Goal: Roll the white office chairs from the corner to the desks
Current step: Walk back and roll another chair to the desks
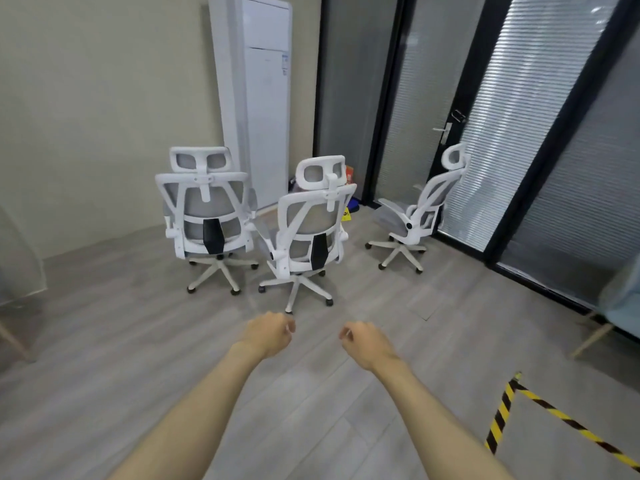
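Standing by the tall air conditioner (pixel 263 98) in the far corner, three white office chairs (pixel 204 216) are recorded, the middle chair (pixel 311 233) nearest. Light rolling on castors (pixel 329 302) is expected; the stiff backrest top (pixel 320 195) is judged the hold. Left hand (pixel 272 332) and right hand (pixel 365 341) are loosely curled, empty.

We see soft, even indoor light, brightest where it glows through the blinds (pixel 512 109) at right. Faint shadows pool under the chairs (pixel 311 223). Wide-angle distortion bends the edges; everything looks slightly soft, mildly blurred.
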